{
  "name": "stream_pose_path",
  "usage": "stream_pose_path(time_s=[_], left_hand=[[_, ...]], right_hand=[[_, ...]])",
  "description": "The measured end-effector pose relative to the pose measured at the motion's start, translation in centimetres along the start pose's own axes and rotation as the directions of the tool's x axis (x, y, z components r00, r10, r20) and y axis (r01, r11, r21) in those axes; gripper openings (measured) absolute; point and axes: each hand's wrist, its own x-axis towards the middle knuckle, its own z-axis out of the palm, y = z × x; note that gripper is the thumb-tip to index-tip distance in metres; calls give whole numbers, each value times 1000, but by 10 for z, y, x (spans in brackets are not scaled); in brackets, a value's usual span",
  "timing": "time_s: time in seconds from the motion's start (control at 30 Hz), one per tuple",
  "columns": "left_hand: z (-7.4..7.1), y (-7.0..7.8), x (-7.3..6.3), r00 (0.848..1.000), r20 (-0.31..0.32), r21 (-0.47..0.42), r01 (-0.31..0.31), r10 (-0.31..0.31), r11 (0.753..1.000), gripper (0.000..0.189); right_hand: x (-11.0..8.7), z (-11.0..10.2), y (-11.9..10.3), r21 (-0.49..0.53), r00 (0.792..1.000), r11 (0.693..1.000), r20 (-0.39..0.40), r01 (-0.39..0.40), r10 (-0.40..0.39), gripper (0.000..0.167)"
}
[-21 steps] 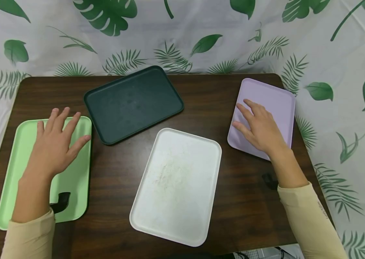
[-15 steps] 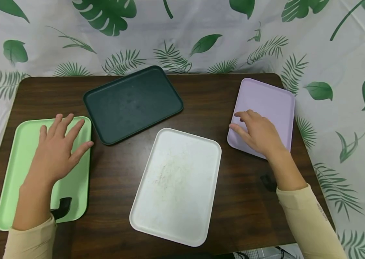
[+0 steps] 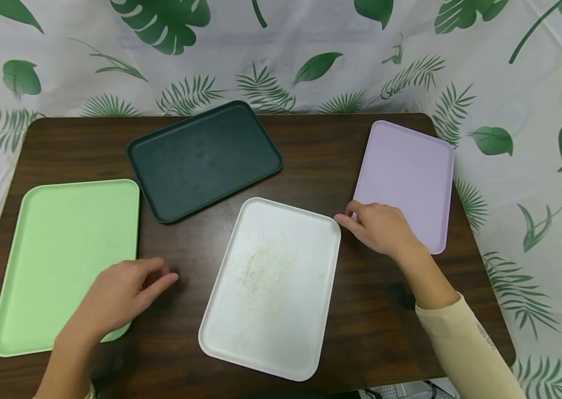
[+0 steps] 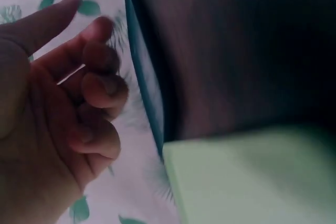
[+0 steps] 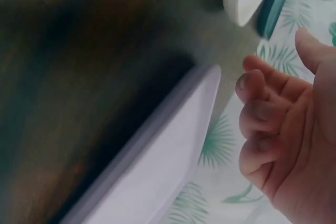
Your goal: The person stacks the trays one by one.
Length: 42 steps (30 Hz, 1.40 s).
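Note:
My left hand (image 3: 118, 293) hovers over the right edge of the light green tray (image 3: 71, 233), its fingertips past the rim. Loosely curled fingers (image 4: 105, 90) hold nothing in the left wrist view. Over the lower left corner of the lilac tray (image 3: 405, 177) is my right hand (image 3: 381, 230). Its thumb and index tip come near the upper right corner of the white tray (image 3: 271, 288); contact cannot be told from the head view. The right wrist view shows bent fingers (image 5: 260, 111) with nothing in them, apart from the trays.
A dark green tray (image 3: 206, 160) lies tilted at the back of the brown wooden table (image 3: 176, 244). Behind and beside the table hangs a white cloth (image 3: 301, 50) with green leaf prints. Brownish marks show on the white tray.
My left hand has moved down and to the right, its spread fingers now bent in. The right hand has come down and left from the lilac tray's middle. The trays stay put.

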Motion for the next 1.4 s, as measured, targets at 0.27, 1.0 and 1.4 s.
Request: stream_pose_path(time_s=[0.27,1.0,1.4], left_hand=[[27,21,-20,973,229,-101,44,-20,994,29],[61,43,-40,958,266,-73,128,-105,989,37],[71,53,-38,965,218,9,149,-147,989,44]], right_hand=[[0,9,-9,-11,997,999,66,-32,32,43],[-1,21,-14,-75,994,997,107,-26,34,29],[-3,33,-16,-90,997,995,55,-47,52,30]])
